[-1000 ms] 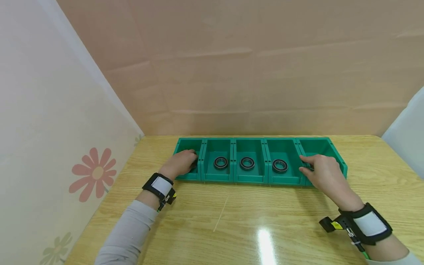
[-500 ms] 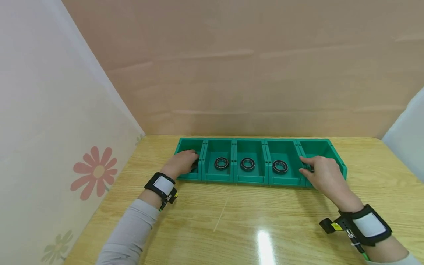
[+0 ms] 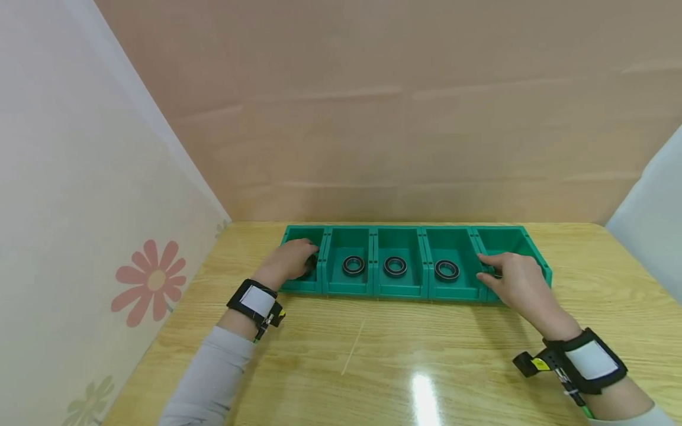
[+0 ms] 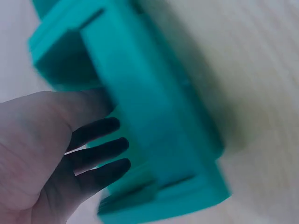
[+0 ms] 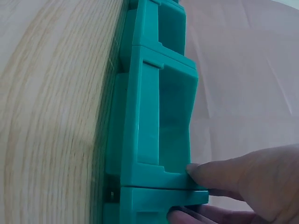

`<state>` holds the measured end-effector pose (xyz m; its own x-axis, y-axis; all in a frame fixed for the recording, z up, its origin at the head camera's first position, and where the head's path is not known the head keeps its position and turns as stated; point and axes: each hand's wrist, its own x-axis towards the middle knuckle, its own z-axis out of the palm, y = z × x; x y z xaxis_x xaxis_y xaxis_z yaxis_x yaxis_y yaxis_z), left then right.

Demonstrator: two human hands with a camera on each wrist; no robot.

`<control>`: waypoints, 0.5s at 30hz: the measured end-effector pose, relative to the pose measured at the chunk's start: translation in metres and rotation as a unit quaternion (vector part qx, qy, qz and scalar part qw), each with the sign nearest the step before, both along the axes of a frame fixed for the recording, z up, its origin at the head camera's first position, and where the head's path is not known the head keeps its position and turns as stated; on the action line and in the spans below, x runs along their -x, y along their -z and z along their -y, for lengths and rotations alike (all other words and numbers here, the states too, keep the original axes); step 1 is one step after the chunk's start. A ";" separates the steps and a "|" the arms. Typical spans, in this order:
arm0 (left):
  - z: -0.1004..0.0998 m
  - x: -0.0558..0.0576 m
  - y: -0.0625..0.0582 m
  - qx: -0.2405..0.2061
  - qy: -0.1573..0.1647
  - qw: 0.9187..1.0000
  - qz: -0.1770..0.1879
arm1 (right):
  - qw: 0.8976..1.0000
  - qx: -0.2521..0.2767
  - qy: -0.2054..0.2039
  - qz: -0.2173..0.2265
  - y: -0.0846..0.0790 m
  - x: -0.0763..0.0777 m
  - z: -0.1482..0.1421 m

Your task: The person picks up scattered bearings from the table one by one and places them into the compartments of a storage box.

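Note:
A row of green plastic bins [image 3: 401,291] stands on the table. Single black-rimmed ball bearings lie in the three middle bins: the left bearing [image 3: 353,265], the centre bearing [image 3: 395,267] and the right bearing [image 3: 446,271]. My left hand [image 3: 286,260] reaches into the leftmost bin; in the left wrist view several fingers [image 4: 105,149] extend, spread apart, and the bin's front wall hides another fingertip. At the wall between the two rightmost bins is my right hand [image 3: 519,281], its fingertips [image 5: 194,170] near the rim. A dark patch shows behind those fingers, too hidden to identify.
The wooden table [image 3: 319,367] extends in front of the bins. Brown sheeting [image 3: 399,118] rises close behind them. A pale wall [image 3: 69,177] with a flower print is on the left, and another pale panel [image 3: 655,195] is on the right.
The bins and bearings appear slightly shifted in the head view as the camera moves. Both hands stay at the same bins, the left fingers shifting slightly.

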<state>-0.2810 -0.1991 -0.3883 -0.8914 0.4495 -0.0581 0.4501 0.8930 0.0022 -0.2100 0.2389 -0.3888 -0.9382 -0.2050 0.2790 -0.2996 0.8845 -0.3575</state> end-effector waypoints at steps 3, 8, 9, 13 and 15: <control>0.003 -0.002 -0.011 -0.005 0.007 1.000 -0.014 | 1.000 -0.006 -0.002 0.002 -0.001 0.001 -0.002; 0.006 -0.010 -0.028 -0.037 0.005 0.999 -0.025 | 1.000 -0.024 -0.008 -0.010 -0.004 0.003 -0.007; 0.006 -0.011 -0.030 -0.045 0.005 0.999 -0.029 | 1.000 -0.028 -0.006 -0.011 -0.005 0.003 -0.007; 0.005 -0.019 -0.037 -0.074 0.011 0.996 -0.056 | 0.999 -0.038 0.009 -0.027 -0.012 0.003 -0.007; 0.003 -0.022 -0.038 -0.083 0.011 0.994 -0.076 | 0.999 -0.037 0.013 -0.034 -0.017 0.004 -0.005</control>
